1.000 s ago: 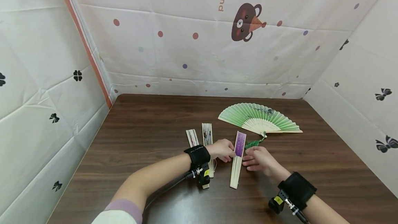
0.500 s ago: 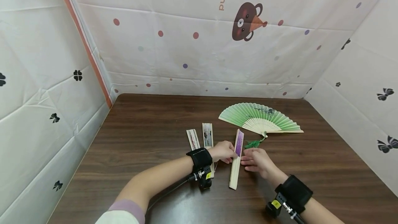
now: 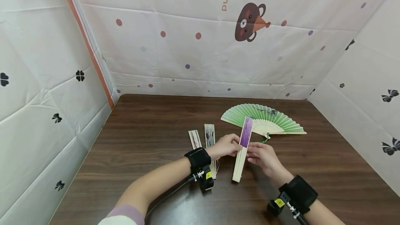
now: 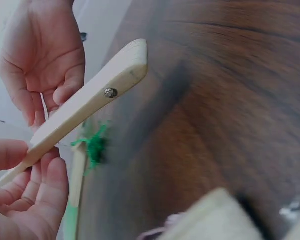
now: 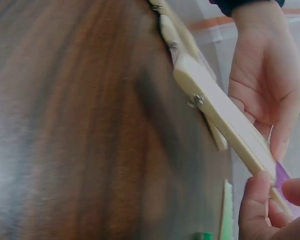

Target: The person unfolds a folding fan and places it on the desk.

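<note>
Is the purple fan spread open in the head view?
No, the purple fan is a narrow folded strip between the left hand and right hand, while the green fan is spread.

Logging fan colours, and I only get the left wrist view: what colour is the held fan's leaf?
Observer: Purple; the head view shows it on the upper part of the folded fan.
Operator: Green fan, spread or folded?
Observer: The green fan is spread wide.
Operator: How many other fans?
Observer: Two, both folded, on the person's left: the leftmost fan and the fan beside it.
</note>
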Demonstrator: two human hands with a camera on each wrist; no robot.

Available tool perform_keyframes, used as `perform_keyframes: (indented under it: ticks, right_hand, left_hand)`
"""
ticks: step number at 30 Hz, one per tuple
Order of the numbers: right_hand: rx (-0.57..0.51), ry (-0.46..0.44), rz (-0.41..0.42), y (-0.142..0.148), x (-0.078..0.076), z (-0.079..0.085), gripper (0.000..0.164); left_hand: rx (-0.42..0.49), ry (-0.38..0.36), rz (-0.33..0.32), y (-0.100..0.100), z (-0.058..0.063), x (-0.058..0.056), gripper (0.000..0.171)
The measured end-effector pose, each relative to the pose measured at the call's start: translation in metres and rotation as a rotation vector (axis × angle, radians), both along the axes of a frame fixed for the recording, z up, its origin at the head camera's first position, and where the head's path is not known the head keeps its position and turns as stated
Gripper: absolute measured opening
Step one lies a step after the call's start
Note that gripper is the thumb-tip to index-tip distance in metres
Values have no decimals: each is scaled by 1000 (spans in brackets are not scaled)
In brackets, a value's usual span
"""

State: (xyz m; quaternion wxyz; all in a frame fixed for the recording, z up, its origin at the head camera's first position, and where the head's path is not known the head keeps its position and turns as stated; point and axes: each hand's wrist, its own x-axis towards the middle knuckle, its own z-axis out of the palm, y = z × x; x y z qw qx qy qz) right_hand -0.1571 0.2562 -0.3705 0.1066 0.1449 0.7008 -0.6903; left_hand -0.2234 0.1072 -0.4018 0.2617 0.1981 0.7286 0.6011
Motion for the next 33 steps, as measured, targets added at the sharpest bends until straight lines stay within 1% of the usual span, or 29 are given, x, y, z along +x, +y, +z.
perform_keyframes:
  ticks: [4,7,13,17,24,30,33]
  right_hand:
    - [31,39,-41,-2,-2,7,17]
    - [51,65,-63,-5,-4,11,9]
    - [66,104,-62,-8,-9,17,8]
    - [78,118,-64,-10,-12,18,9]
    - [92,135,-78,-12,-15,15,5]
    - [111,147,-95,-14,-17,12,5]
    - [114,150,-104,-14,-19,11,5]
  left_hand:
    - [54,41,9,-1,7,-2,20]
    - [66,74,33,-3,11,-3,22]
    - [60,129,96,-7,17,-6,23]
    - [56,158,127,-8,17,-7,24]
    - [3,207,186,-9,16,-8,21]
    - [-101,294,244,-10,14,-10,19]
    - [-123,321,258,-10,13,-12,18]
